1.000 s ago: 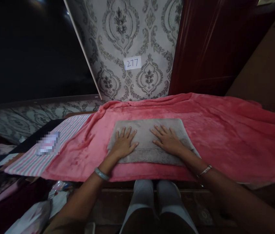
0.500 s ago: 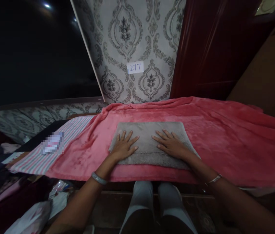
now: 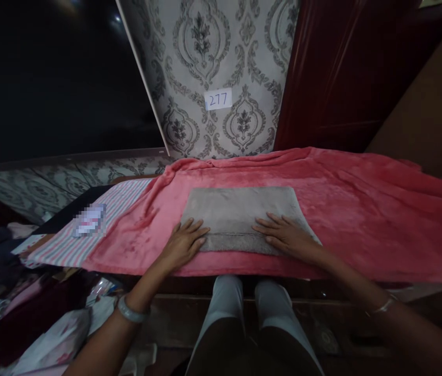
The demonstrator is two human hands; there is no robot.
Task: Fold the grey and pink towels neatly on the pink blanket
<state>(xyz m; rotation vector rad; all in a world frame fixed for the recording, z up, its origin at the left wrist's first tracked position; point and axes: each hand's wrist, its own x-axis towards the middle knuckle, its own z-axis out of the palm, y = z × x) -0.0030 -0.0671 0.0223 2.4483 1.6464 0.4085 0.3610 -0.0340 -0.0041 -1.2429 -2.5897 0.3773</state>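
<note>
A grey plush towel (image 3: 240, 209), folded into a flat rectangle, lies on a pink blanket (image 3: 361, 219). A fold edge runs across its near part. My left hand (image 3: 184, 241) rests palm down at the towel's near left corner, fingers stretched out and pointing to the right. Over the towel's right side lies my right hand (image 3: 285, 236), also flat, with fingers extended to the left. Neither hand grips the cloth. A bracelet circles each wrist.
A striped cloth (image 3: 60, 250) with a blurred item (image 3: 90, 220) on it adjoins the blanket at left. A dark screen (image 3: 56, 78) stands behind. Bags and clothes (image 3: 48, 339) are heaped at lower left. Patterned wallpaper carries a paper label (image 3: 218, 99) marked 277.
Both hands have slid nearer to me and farther apart over the towel, with the left now at its corner. The whole view has tilted slightly.
</note>
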